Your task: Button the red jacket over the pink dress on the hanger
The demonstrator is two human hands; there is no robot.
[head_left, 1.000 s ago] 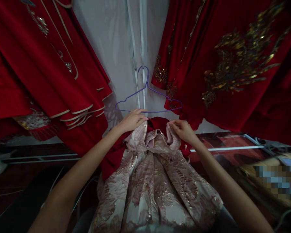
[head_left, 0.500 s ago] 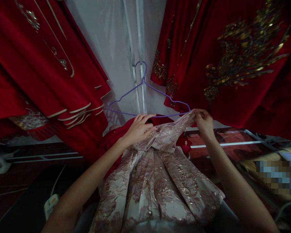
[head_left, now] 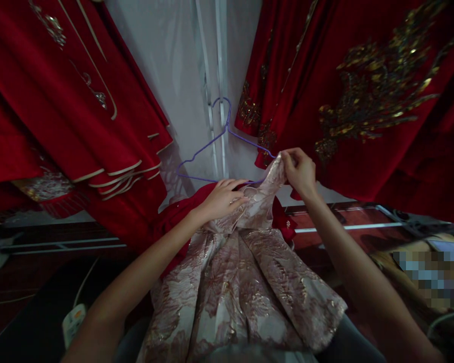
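A pale pink and gold brocade dress point(head_left: 227, 282) with a pleated skirt lies across my lap. My right hand point(head_left: 301, 170) pinches its right shoulder strap between thumb and fingertips, over the right end of a purple wire hanger point(head_left: 202, 149). At the bodice, my left hand point(head_left: 223, 199) holds the dress near the neckline, fingers stretched along the hanger's lower bar and thumb lower down. The strap hides the hanger's right corner; its left corner is bare. Behind the bodice lies a red garment point(head_left: 174, 214).
Red garments with silver trim point(head_left: 128, 126) hang at left, and a red garment with gold embroidery point(head_left: 378, 96) at right. Pale metal rails point(head_left: 222, 121) run down a whitish backing. A power strip point(head_left: 73, 322) with a cord is at lower left.
My right hand has moved left and up with the strap, which now covers the hanger's right corner. The hanger has shifted slightly right; my left hand stays at the bodice.
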